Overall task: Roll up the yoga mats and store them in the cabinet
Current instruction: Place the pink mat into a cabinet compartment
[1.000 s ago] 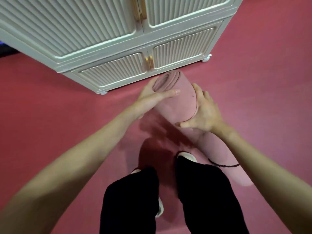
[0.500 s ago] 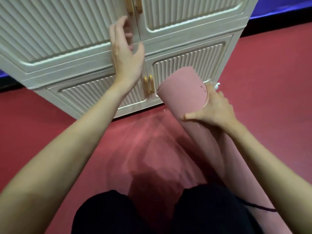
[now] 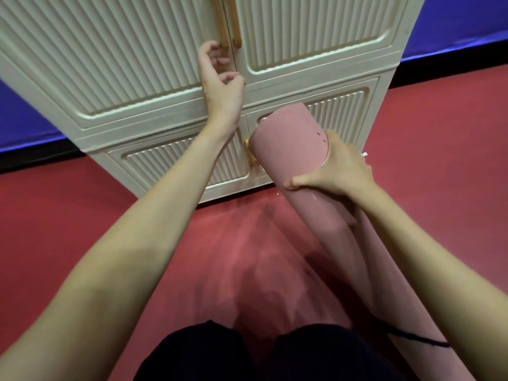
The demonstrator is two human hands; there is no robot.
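A rolled pink yoga mat [image 3: 291, 149] stands tilted in front of the cream cabinet [image 3: 110, 64], its upper end towards the lower doors. My right hand [image 3: 338, 171] grips the roll just below that end, thumb across the front. A dark cord [image 3: 412, 338] circles the roll lower down. My left hand [image 3: 217, 78] is raised to the gold handle [image 3: 222, 28] of the upper left door, and its curled fingers hook the handle's lower end. All the cabinet doors are shut.
The cabinet has two tall upper doors and two small lower doors with gold handles [image 3: 248, 155]. Red floor [image 3: 68, 215] spreads all round. A blue wall [image 3: 453, 20] with a dark skirting runs behind. My dark-trousered legs [image 3: 247, 353] are at the bottom.
My left hand left the mat and rose to the upper door handle, curling its fingers there. My right hand lifted the mat's end off the floor. The view came closer to the cabinet.
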